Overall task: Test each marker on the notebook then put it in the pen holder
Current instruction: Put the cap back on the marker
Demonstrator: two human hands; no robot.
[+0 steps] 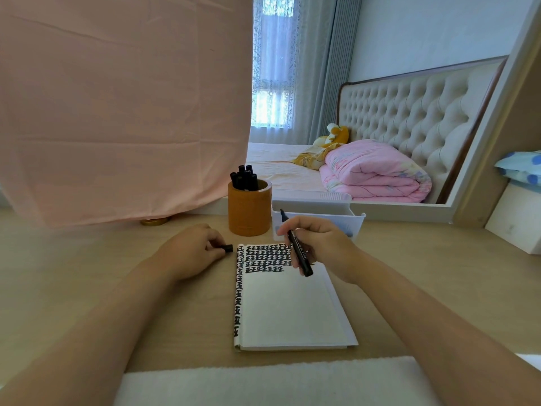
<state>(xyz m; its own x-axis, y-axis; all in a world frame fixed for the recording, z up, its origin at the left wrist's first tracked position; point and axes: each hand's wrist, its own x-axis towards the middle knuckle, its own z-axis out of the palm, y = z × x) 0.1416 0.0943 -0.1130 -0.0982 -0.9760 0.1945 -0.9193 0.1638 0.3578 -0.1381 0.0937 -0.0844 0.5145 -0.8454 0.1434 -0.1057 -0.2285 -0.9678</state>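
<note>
Nearest, one white fuzzy cloth is lying along the edge of the pale wooden desk, its ends cut off by the two forearms. Beyond it, one open white notebook is lying flat. Four rows of thick black marks are filling the top of its page and one column is running down the left strip, none of it readable as words.

The right hand is hovering over the page's upper right corner, its fingers curling around one black marker. The marker is slanting, narrow end up and blunt end down over the paper. White print is showing on the barrel, too small to read. Just left of the notebook, the left hand is resting on the desk, pinching one short black cap between thumb and fingers.

Behind the notebook, one orange-brown cylindrical pen holder is standing upright, carrying a cluster of black markers — at least five, the exact count hard to make out. Beside it, one white plastic bin is sitting partly hidden behind the right hand.

Farther back, one pink cloth is hanging, half covering a gold round object. To the right, a bed with a folded pink quilt is showing.
</note>
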